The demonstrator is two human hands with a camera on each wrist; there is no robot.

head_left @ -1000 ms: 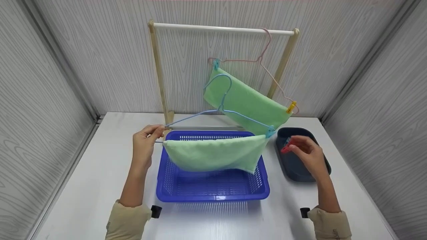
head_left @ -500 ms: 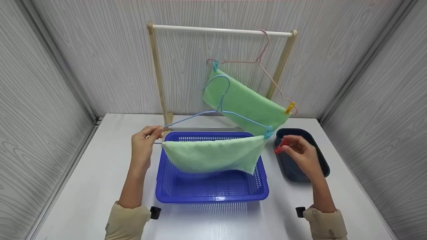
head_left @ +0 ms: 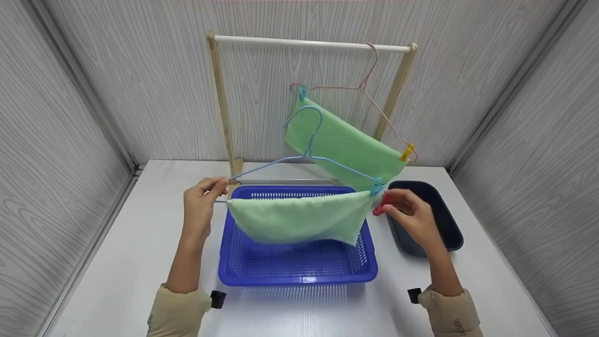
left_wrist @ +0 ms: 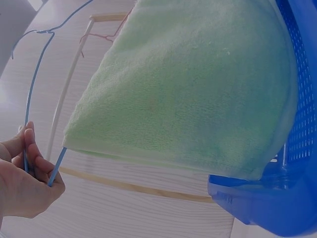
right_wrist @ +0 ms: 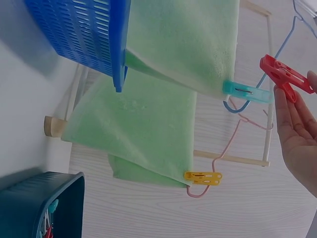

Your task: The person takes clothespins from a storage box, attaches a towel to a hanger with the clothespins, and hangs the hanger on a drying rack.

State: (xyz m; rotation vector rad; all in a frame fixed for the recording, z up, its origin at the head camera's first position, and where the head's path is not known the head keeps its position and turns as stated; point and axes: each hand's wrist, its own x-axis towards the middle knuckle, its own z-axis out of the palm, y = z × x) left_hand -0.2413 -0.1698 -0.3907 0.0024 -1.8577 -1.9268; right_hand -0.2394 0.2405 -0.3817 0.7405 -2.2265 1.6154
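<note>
My left hand (head_left: 201, 203) grips the left end of a blue hanger (head_left: 276, 162). Over its lower bar hangs a folded light green towel (head_left: 299, 217), seen large in the left wrist view. A light blue clothespin (right_wrist: 247, 91) clamps the towel's right corner to the hanger. Just right of that corner, my right hand (head_left: 412, 215) pinches a red clothespin (right_wrist: 283, 77) between thumb and fingers. In the head view the red clothespin is close beside the blue one, partly covered by the fingers.
Below the towel stands a blue perforated basket (head_left: 299, 280). A dark bin (head_left: 451, 224) at the right holds clothespins. Behind, a rack with a white rail (head_left: 299, 42) carries a pink hanger (head_left: 337, 87) with another green towel (head_left: 346, 140), held by a light blue and a yellow clothespin (head_left: 406, 152).
My right hand has moved left from over the dark bin towards the towel's right corner, carrying the red clothespin. The left hand and blue hanger have stayed nearly still.
</note>
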